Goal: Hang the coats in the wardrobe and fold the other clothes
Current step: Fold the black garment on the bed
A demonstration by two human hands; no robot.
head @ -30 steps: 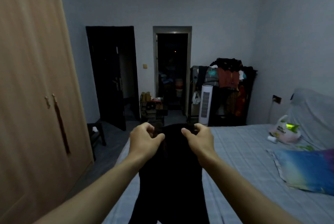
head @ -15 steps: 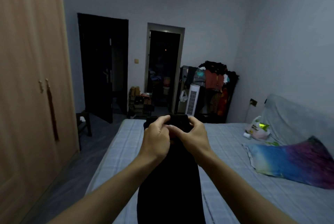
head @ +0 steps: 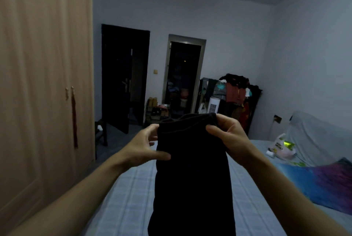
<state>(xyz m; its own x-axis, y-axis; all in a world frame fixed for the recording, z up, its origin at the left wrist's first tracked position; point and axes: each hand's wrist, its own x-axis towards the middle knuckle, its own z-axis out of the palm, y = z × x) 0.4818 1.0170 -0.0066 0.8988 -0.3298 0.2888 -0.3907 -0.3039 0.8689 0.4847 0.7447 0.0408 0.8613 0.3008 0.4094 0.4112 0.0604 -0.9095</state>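
A black garment (head: 192, 169) hangs in front of me over the bed (head: 131, 197), its stitched top edge held up at chest height. My right hand (head: 228, 136) grips the top right corner, fingers curled over the cloth. My left hand (head: 146, 146) pinches the left edge, thumb on the front and fingers behind. The lower end of the garment runs out of the bottom of the frame. The closed wooden wardrobe (head: 43, 91) stands along the left wall.
A rack piled with clothes (head: 234, 93) and a white tower heater (head: 213, 105) stand at the far wall beside two dark doorways. A plastic bag (head: 280, 147) and a colourful pillow (head: 323, 180) lie on the bed's right side. A dark stool (head: 101, 131) sits by the wardrobe.
My hands were pressed together at the garment's top; they have spread apart, each now holding one side of the top edge. The view has tilted upward slightly.
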